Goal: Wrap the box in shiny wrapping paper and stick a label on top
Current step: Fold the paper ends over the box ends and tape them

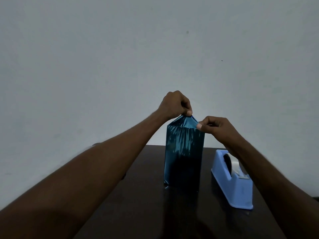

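The box [183, 156] stands upright on its short end on the dark table [138, 195], in the middle of it, and its four tall sides are already covered with the shiny blue wrapping paper [185, 135]. So the main wrap around the body looks finished. The upper end is not closed yet: above the box the paper rises in a peak, like a small roof, with slanted folds on both sides. No tape is visible on this end, and I see no label anywhere, so in my judgement the closing of the top, perhaps also the bottom end, and the label are all left to do. At the foot of the box, on its left corner, a little paper sticks out and looks crumpled; whether the bottom is sealed I cannot tell.

The paper is a metallic teal-blue foil. It shows bright wrinkled reflections in the upper half and becomes nearly black lower down, where the light is weak.

The left hand [174, 105] is above the box, and its thumb and fingers pinch the tip of the paper peak. The right hand [213, 125] is at the upper right corner of the box, and its thumb and forefinger pinch the paper edge there.

To the right of the box, near it but not touching, a light blue tape dispenser [233, 181] rests on the table with a roll of clear tape [233, 163] inside. Behind the box is a plain grey wall [103, 57].
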The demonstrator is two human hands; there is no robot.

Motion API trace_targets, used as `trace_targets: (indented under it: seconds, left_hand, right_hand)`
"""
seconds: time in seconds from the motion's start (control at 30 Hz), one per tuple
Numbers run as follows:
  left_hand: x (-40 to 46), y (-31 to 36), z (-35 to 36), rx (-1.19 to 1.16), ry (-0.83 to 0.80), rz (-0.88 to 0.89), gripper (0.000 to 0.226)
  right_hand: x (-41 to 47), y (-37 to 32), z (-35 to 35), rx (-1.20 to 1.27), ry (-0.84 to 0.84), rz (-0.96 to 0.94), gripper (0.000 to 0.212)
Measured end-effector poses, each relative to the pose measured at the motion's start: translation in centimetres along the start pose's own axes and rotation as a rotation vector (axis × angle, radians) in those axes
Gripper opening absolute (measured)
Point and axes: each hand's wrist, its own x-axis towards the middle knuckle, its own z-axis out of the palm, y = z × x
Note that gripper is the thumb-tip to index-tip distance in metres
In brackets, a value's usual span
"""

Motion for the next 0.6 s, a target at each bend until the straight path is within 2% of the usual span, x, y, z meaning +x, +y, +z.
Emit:
trace_targets:
  seconds: [0.17, 0.4, 0.6]
  left_hand:
    - [0.1, -0.8, 1.4, -0.015, -0.002, -0.021, 0.009]
    - [0.4, -1.9, 2.7, 0.002, -0.033, -0.062, 0.008]
    - [0.5, -2.3, 2.9, -0.003, -0.067, -0.081, 0.009]
  right_hand:
    - [0.3, 0.5, -0.2, 0.054, 0.006, 0.030, 0.008]
    - [1.0, 0.8, 0.0, 0.093, 0.067, 0.070, 0.012]
    - [1.1, 0.9, 0.7, 0.041, 0.141, 0.029, 0.017]
